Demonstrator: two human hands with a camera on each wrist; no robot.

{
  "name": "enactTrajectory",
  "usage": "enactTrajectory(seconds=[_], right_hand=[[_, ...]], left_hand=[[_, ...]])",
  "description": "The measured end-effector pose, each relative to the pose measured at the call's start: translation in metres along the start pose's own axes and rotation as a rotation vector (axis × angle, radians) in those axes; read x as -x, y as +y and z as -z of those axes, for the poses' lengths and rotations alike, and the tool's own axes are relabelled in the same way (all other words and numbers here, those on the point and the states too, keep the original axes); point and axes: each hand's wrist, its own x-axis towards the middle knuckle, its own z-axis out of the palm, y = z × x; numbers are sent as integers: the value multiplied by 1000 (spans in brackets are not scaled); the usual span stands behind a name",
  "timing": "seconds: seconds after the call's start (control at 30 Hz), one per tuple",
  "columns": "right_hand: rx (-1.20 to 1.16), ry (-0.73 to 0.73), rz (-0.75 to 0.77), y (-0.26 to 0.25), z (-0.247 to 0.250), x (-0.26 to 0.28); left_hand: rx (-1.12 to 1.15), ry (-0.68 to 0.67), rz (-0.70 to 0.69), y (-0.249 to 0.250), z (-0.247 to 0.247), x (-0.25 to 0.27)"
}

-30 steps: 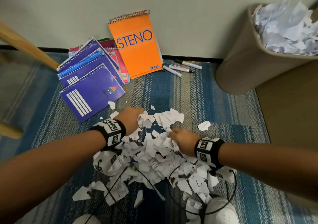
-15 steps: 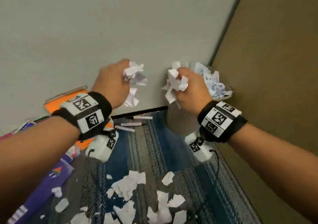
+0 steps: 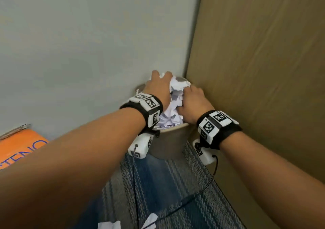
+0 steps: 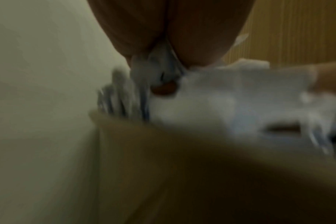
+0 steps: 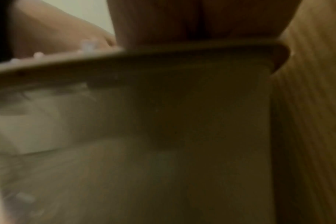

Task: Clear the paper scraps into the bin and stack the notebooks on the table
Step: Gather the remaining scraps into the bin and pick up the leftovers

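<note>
Head view: both my hands on scraps [image 3: 173, 103] heaped in bin [image 3: 169, 140], frame centre. Left hand [image 3: 158, 86] spread over pile, fingers fairly straight, pressing. Right hand [image 3: 192, 102] pressing too, can't tell how curled. Orange notebook [image 3: 19, 146] at left edge on floor. Couple loose scraps at bottom edge on rug [image 3: 175, 179]. Wrist views blurry.

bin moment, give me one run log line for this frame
phase: dumping scraps | left hand and right hand: on paper scraps heaped in bin | steno notebook: on floor
</note>
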Motion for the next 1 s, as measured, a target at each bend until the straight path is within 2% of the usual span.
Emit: enactTrajectory(seconds=[0.07,0.2,0.33,0.43,0.5,0.57,0.67,0.77,1.0], right_hand=[[112,-123,21,1,-8,-4],[104,-296,24,1,-11,-3],[112,-472,8,2,-9,-10],[154,-534,28,-3,-9,-15],[147,-524,36,-2,-10,-16],[125,-495,40,1,-10,-15],[70,-438,33,4,-9,-12],[21,-377,7,3,-6,-9],[-258,-64,2,-8,16,-5]], left_hand=[[-170,-139,38,-2,-26,1],[-410,-308,18,-7,-60,2],[-564,-487,-15,-4,-63,-5],[-593,-536,-74,-1,-56,-8],[-560,-502,-26,2,-48,-13],[-465,-409,-2,4,-39,-15],[-288,-242,-37,2,-29,-10],[-192,-146,-54,-7,-23,-7],[26,-54,-135,-17,14,6]])
